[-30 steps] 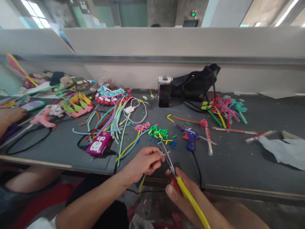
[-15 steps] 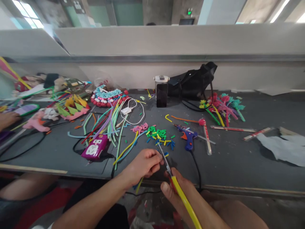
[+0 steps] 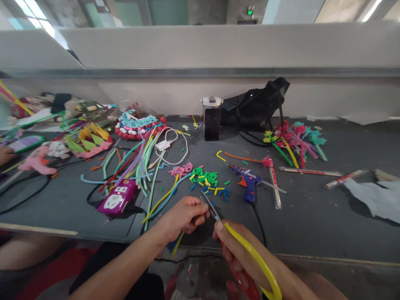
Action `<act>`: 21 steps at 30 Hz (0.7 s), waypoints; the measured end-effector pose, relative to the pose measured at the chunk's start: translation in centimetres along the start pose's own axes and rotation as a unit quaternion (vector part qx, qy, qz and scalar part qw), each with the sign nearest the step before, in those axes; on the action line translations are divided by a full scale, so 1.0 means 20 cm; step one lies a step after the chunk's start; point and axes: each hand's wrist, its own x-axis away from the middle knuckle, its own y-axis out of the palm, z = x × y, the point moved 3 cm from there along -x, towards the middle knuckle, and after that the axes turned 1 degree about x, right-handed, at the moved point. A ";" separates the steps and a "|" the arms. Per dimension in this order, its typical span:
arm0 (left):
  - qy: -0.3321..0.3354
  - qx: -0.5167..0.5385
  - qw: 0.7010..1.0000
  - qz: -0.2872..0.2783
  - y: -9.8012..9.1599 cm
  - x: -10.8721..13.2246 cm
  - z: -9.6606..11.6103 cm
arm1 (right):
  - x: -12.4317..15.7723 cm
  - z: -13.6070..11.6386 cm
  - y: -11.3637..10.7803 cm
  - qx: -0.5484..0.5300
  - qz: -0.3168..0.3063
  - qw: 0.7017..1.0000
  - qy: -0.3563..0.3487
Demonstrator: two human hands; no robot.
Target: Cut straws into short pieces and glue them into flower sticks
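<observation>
My right hand (image 3: 237, 250) grips scissors (image 3: 211, 208) with a yellow and red handle, the blades pointing up and left over the table's near edge. My left hand (image 3: 183, 216) is closed in a pinch on a thin yellow foam strip (image 3: 176, 246), which hangs below the hand and meets the scissor blades at its fingertips. Just beyond the blades lies a scatter of small cut foam bits (image 3: 209, 181), green, yellow and blue.
A blue glue gun (image 3: 248, 183) with a black cord lies right of the bits. Long foam strips (image 3: 140, 160), a purple power strip (image 3: 117, 202), a white charger cable (image 3: 168, 146), a phone (image 3: 211, 123), a black bag (image 3: 256, 108) and foam flowers (image 3: 293, 139) cover the grey table (image 3: 312, 216). Another person's hand (image 3: 4, 154) is at far left.
The scissors have tilted flatter and swung left, their handle loops now lower by my right wrist. My left hand has shifted slightly left and down with the strip.
</observation>
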 end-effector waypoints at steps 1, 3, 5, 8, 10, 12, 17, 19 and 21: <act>-0.004 0.004 1.000 -0.002 0.00 0.00 0.00 | -0.01 0.00 -0.01 -0.017 -0.022 0.999 0.023; -0.013 0.008 1.000 -0.004 -0.01 -0.01 0.00 | -0.02 0.00 -0.02 -0.037 -0.046 0.997 0.051; -0.018 0.008 1.000 -0.002 -0.02 -0.01 0.00 | -0.03 0.00 -0.03 -0.039 -0.049 0.996 0.055; -0.018 0.009 1.000 -0.004 -0.02 -0.01 0.00 | -0.03 0.00 -0.03 -0.040 -0.050 0.996 0.061; -0.020 0.009 1.000 -0.005 -0.03 -0.01 0.00 | -0.03 -0.01 -0.03 -0.041 -0.052 0.996 0.060; -0.023 0.010 1.000 0.001 -0.03 0.00 0.00 | -0.02 -0.02 -0.03 -0.033 -0.056 0.996 0.057; -0.026 0.017 1.000 0.002 -0.03 0.01 -0.01 | -0.02 -0.03 -0.02 -0.023 -0.050 0.997 0.053; -0.026 0.020 0.999 -0.006 -0.04 0.01 -0.01 | -0.01 -0.03 -0.02 -0.019 -0.046 0.998 0.049; -0.025 0.020 0.999 -0.012 -0.04 0.01 -0.01 | -0.01 -0.02 -0.02 -0.013 -0.043 0.998 0.044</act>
